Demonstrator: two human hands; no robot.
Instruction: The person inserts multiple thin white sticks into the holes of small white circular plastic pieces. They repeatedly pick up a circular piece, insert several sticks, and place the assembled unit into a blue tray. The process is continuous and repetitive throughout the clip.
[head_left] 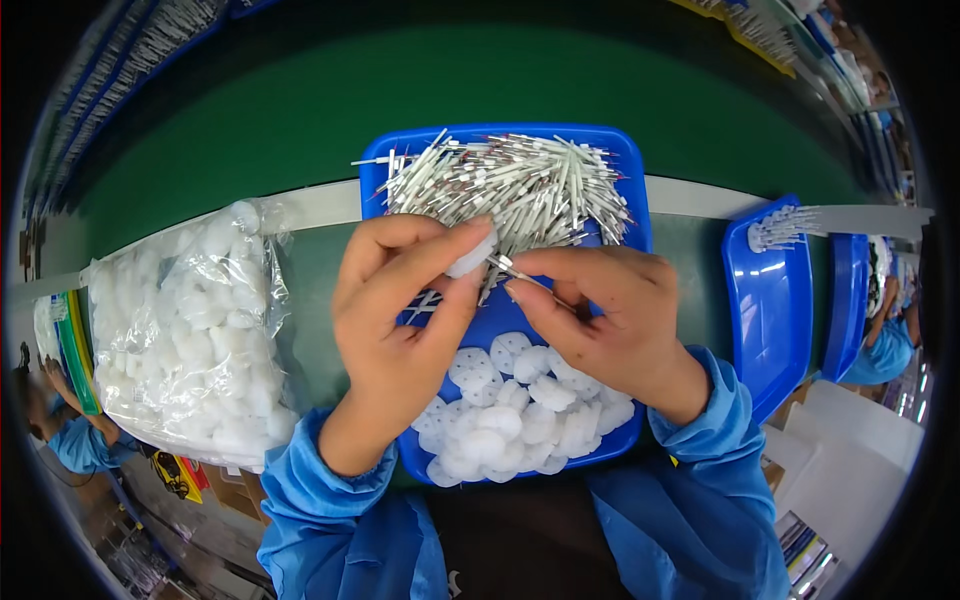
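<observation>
Between thumb and fingers, my left hand (405, 300) pinches a round white plastic disc (472, 257), tilted on edge. My right hand (610, 315) grips a thin white-and-metal rod (512, 268), its tip at the disc; whether it sits in a hole I cannot tell. Both hands are above a blue tray (640, 160). In the tray's far half lies a heap of similar thin rods (520, 185), some with reddish ends. Its near part holds a pile of white discs (510, 425) dotted with small holes.
To the left lies a clear plastic bag (190, 340) full of white discs. A second blue tray (765, 300) at right carries a disc stuck with rods (780, 228). Beyond is a green surface (450, 80). Other people work at both far sides.
</observation>
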